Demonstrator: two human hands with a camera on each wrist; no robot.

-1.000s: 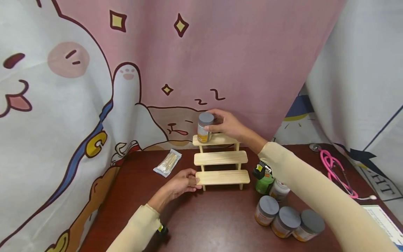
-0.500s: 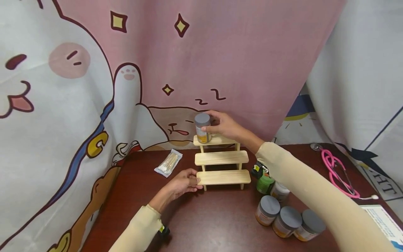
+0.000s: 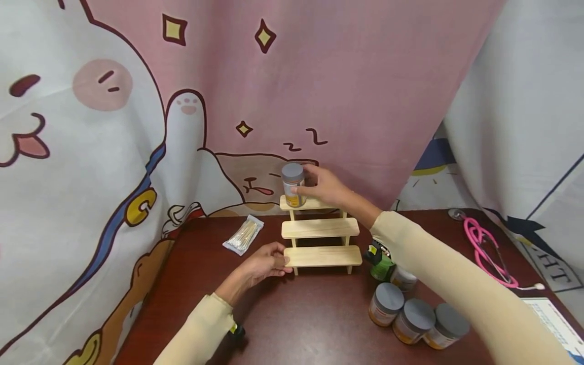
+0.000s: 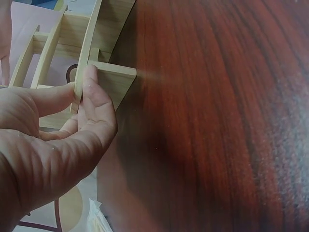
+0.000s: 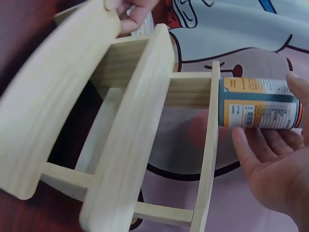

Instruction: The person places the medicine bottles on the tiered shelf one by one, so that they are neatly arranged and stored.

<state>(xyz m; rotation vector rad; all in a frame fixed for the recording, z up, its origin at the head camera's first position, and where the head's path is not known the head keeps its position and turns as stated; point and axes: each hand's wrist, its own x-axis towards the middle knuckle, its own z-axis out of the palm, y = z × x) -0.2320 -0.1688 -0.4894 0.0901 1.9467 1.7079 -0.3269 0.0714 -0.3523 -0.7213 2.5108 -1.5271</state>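
Note:
A three-tier wooden display stand [image 3: 321,257] stands on the dark red table. On the left end of its top tier is an upright jar [image 3: 293,186] with a grey lid and an orange-and-white label. My right hand [image 3: 329,188] holds this jar from the right, thumb in front; in the right wrist view the jar [image 5: 258,104] has its base against the top board, with fingers along its side. My left hand [image 3: 265,263] pinches the left end of the lowest tier. The left wrist view shows thumb above and fingers below that board [image 4: 86,58].
Several grey-lidded jars [image 3: 413,322] stand at front right, beside a green container [image 3: 382,268] and a white bottle [image 3: 403,279], partly behind my right sleeve. A cotton swab pack [image 3: 244,235] lies left of the stand. A pink stethoscope [image 3: 479,238] and printed sheet [image 3: 549,319] lie far right.
The jar has shifted slightly left along the top tier, and my right hand has shifted a little with it. My left hand keeps its place on the lowest tier.

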